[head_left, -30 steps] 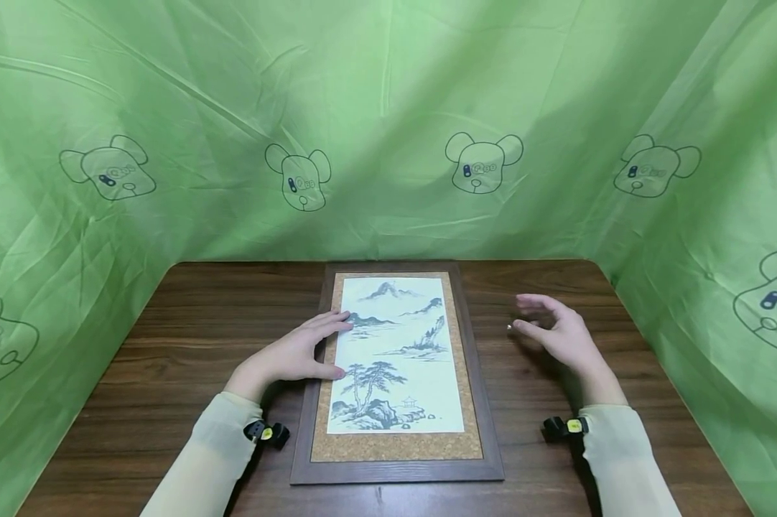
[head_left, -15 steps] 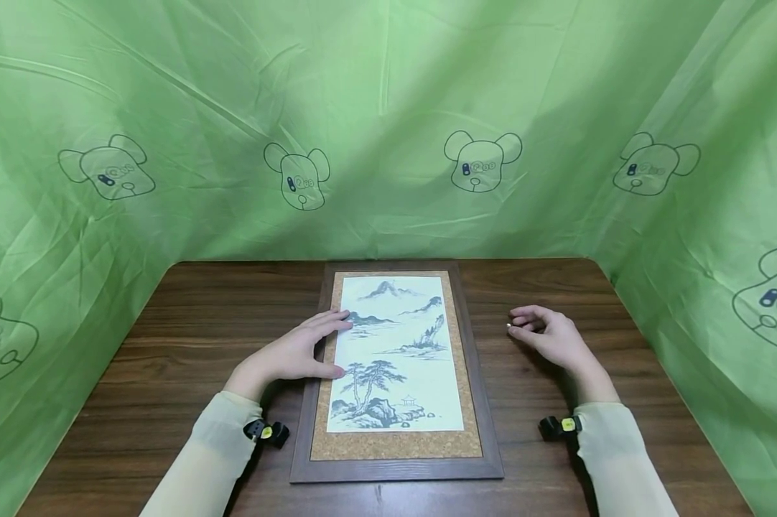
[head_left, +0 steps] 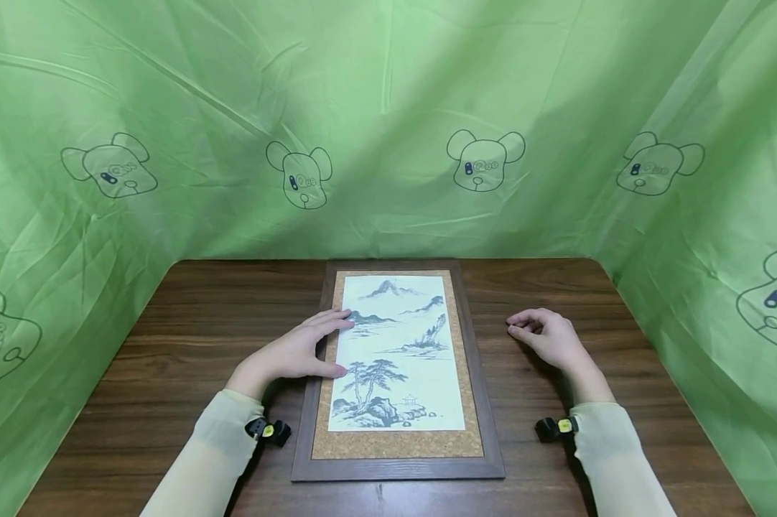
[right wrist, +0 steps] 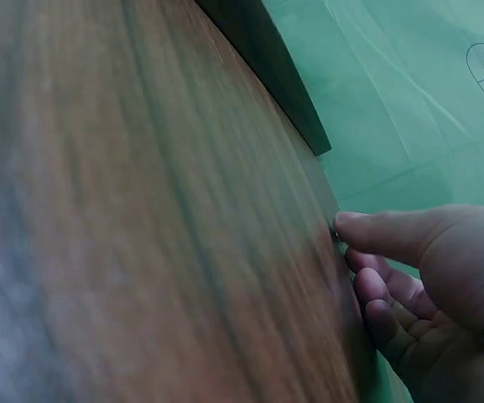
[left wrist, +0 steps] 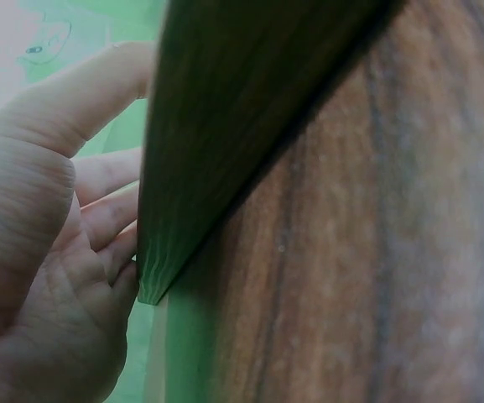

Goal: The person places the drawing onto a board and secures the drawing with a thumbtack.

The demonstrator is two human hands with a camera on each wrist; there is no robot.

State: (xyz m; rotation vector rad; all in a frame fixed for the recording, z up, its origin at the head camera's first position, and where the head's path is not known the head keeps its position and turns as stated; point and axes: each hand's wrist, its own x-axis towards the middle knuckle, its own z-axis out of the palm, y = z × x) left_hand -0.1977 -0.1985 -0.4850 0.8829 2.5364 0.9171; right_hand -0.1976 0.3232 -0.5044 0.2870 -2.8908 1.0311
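Note:
A paper with an ink landscape lies on a cork board set in a dark wooden frame. My left hand rests across the frame's left side, thumb and fingertips on the paper's left edge. In the left wrist view, that hand reaches past the frame's side. To the right of the board, my right hand is low at the table, thumb and index finger pinched together. Between those fingertips is a tiny shiny thumbtack-like object, mostly hidden.
The dark brown wooden table extends on both sides of the board. A green cloth with printed bear heads hangs behind and along both sides. A small black wrist camera sits on each wrist.
The right thumb and index finger have closed on the tiny shiny object, which showed beside the thumb before and is now mostly covered. The left hand and board have not moved.

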